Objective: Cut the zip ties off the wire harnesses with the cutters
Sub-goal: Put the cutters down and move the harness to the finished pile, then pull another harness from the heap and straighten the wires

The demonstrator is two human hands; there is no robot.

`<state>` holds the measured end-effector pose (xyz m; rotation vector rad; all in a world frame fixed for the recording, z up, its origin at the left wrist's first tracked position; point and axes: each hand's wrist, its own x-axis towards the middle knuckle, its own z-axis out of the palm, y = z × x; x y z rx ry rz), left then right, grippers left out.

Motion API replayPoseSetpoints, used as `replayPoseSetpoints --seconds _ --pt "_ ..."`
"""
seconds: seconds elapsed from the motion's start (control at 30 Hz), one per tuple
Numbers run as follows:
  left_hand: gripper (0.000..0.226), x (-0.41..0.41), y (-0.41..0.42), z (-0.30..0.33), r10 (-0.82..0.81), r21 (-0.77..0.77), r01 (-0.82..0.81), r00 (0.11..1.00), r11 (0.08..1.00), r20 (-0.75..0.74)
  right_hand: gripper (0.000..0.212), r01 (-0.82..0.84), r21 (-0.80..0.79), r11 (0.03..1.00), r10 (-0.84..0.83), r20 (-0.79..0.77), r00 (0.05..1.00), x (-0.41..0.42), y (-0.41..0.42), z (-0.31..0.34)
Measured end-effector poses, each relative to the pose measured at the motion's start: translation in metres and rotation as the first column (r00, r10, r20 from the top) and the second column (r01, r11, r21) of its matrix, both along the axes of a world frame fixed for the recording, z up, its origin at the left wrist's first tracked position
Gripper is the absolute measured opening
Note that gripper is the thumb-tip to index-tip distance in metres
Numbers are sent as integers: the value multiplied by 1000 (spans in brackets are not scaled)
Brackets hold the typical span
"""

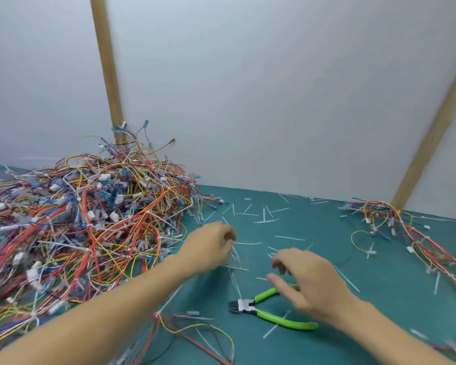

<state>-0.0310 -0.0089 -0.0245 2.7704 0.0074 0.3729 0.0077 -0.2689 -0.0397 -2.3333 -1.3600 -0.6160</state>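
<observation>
on the green mat (379, 285), my cutters (274, 310) lie down, jaws toward my left, ungripped.
left hand (211, 246) pinches thin cut ties, likely to clear them; right hand (308, 280) hovers slack above the green handles; uncut harness pile (77, 219) sits left for easy reach. no writing legible.

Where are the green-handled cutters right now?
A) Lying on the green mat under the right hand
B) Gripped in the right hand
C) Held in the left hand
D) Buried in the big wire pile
A: the green-handled cutters lie flat on the green mat, with the right hand above them, fingers loose.
</observation>
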Motion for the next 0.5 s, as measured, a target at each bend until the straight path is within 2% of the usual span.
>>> replayPoseSetpoints --seconds 0.13,0.2,0.27,0.37,0.5 --pt "26 -3 33 20 105 265 -128 989 956 101 37 196 91 976 -160 -307 938 -4 64 -13" --pt "26 -3 51 34 185 431 -243 967 869 172 44 323 154 934 -229 -437 870 3 75 -20" --pt "34 -3 72 50 305 520 -373 928 769 215 51 421 139 896 -290 -533 795 10 78 -28" --pt "46 -2 103 64 494 520 -496 855 695 156 53 451 89 888 -345 -521 781 12 81 -35" --pt "53 6 117 60 532 550 -495 840 673 106 54 462 134 876 -336 -517 787 13 81 -37"
